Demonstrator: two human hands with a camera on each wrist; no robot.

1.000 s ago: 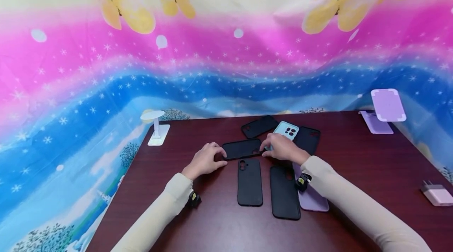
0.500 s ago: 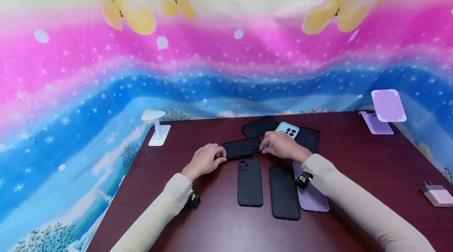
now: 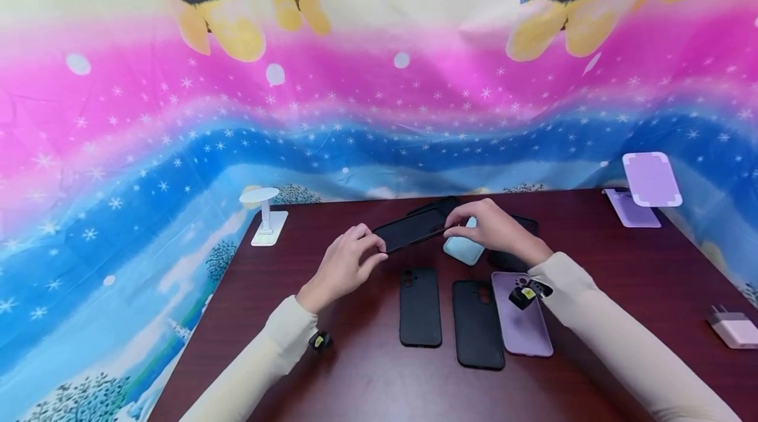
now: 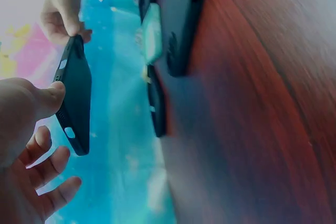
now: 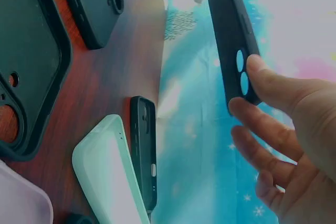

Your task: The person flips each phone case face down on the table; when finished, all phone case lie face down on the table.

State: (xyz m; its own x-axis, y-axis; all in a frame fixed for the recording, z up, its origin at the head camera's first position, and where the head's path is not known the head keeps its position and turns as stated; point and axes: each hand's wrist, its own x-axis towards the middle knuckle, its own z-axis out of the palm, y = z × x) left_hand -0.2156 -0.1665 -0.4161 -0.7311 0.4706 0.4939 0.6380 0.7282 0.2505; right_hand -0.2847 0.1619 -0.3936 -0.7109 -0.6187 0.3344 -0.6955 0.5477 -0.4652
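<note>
A black phone case [image 3: 411, 230] is held up above the table between both hands, its hollow side showing in the head view. My left hand [image 3: 340, 267] pinches its left end; in the left wrist view the thumb [image 4: 50, 98] lies on the case edge and the other fingers are spread. My right hand [image 3: 494, 231] pinches the camera-hole end between thumb and fingers, as the right wrist view shows. Beneath the right hand lies a mint phone case [image 3: 464, 249], partly covered. Another black case [image 3: 453, 201] lies behind the held one, mostly hidden.
Two more black cases [image 3: 420, 307] and a lilac case [image 3: 524, 326] lie at the front, with another black case [image 3: 503, 259] under the right wrist. A white stand [image 3: 266, 228] is at back left, a purple stand [image 3: 651, 178] at back right, and a charger plug [image 3: 733, 328] at the right edge.
Both hands have raised the black case off the table, its right end higher and tilted. The mint case's lower part is now uncovered beneath the right hand.
</note>
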